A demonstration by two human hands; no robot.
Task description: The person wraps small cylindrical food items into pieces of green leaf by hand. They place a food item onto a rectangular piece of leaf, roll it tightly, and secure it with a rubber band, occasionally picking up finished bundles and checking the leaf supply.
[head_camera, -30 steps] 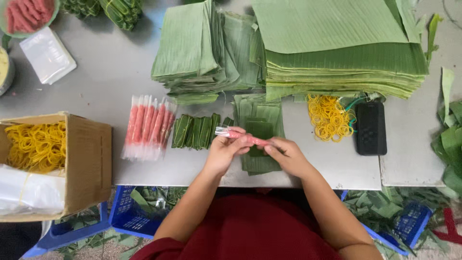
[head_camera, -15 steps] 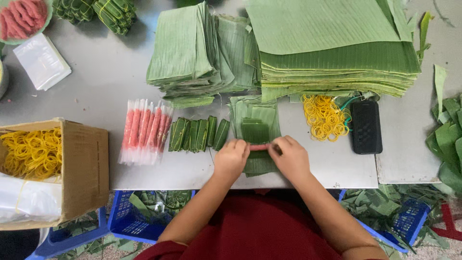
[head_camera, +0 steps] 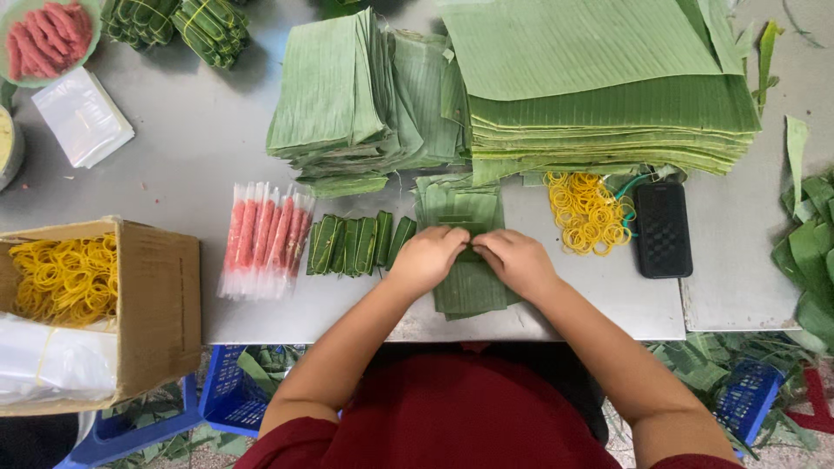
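Observation:
My left hand [head_camera: 427, 258] and my right hand [head_camera: 513, 260] meet over a small stack of cut banana leaf pieces [head_camera: 467, 291] at the table's front edge. Both hands pinch a folded leaf wrap between them; whatever is inside is hidden by the fingers. Left of my hands lies a row of finished green leaf rolls [head_camera: 356, 245]. Further left sits a row of pink sausage sticks in clear plastic wrappers [head_camera: 263, 237].
Tall stacks of banana leaves [head_camera: 608, 95] and smaller cut leaves [head_camera: 347, 95] fill the back. Yellow rubber bands [head_camera: 586, 211] and a black phone [head_camera: 662, 228] lie to the right. A cardboard box [head_camera: 156, 304] with rubber bands stands left. Bundled rolls [head_camera: 178, 26] sit far back.
A second ago my hands held a pink wrapped stick above the leaf stack. They lowered it onto the leaf and now fold the leaf over it, so the stick is out of sight.

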